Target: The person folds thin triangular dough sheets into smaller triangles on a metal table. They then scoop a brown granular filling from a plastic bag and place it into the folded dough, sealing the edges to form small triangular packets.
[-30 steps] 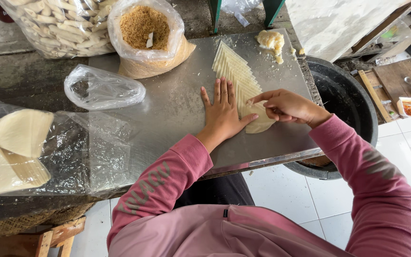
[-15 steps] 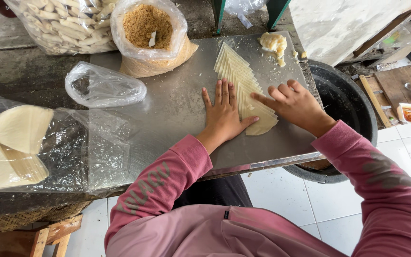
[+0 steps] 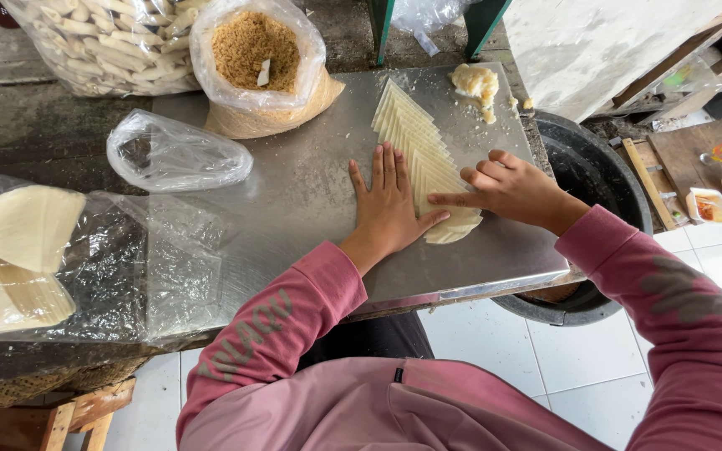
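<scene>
A fanned row of pale triangular dough wrappers (image 3: 415,138) lies on a steel work sheet (image 3: 294,192). My left hand (image 3: 388,205) rests flat on the sheet at the row's left edge, its thumb on the near wrappers. Over the row's near end my right hand (image 3: 511,190) has curled fingers, and its index finger points left across the wrappers. Neither hand grips anything. A small lump of yellowish paste (image 3: 475,83) sits at the sheet's far right corner.
A bag of brown crumbly filling (image 3: 256,58) and a bag of finished rolls (image 3: 102,38) stand at the back. A crumpled clear bag (image 3: 173,154) lies left of my hands. Stacked wrappers in plastic (image 3: 18,250) sit far left. A black tub (image 3: 599,175) stands right, below the table.
My right hand has slid up and left along the wrapper row, its fingers now curled with the index finger laid across it. My left hand has stayed flat in place.
</scene>
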